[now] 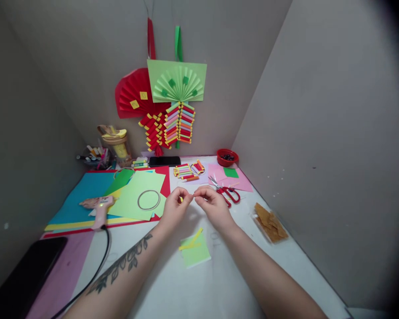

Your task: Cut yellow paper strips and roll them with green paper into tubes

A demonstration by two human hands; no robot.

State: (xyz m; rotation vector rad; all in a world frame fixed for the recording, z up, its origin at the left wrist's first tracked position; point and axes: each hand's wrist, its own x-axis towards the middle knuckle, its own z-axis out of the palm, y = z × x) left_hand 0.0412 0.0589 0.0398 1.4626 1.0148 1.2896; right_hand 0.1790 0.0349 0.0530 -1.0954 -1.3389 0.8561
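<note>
My left hand (pixel 177 204) and my right hand (pixel 213 204) meet fingertip to fingertip above the white table (pixel 173 283). Both are closed in a pinch. A bit of yellow and red shows inside the curl of my left fingers, but its kind is hidden. Whatever lies between the fingertips is too small to name. Below the hands is a light green square of paper (pixel 196 256), with thin yellow paper strips (pixel 191 243) across its top. Just beyond my right hand lie red-handled scissors (pixel 231 195), partly covered by it.
Coloured paper sheets (pixel 138 186) carry a metal ring (pixel 149 200) and a pink glue gun (pixel 101 212), its cord running forward. Small paper rolls (pixel 182 170) lie behind my hands. A red bowl (pixel 228 157), a box of brown pieces (pixel 271 223) and a dark phone (pixel 164 161) stand around.
</note>
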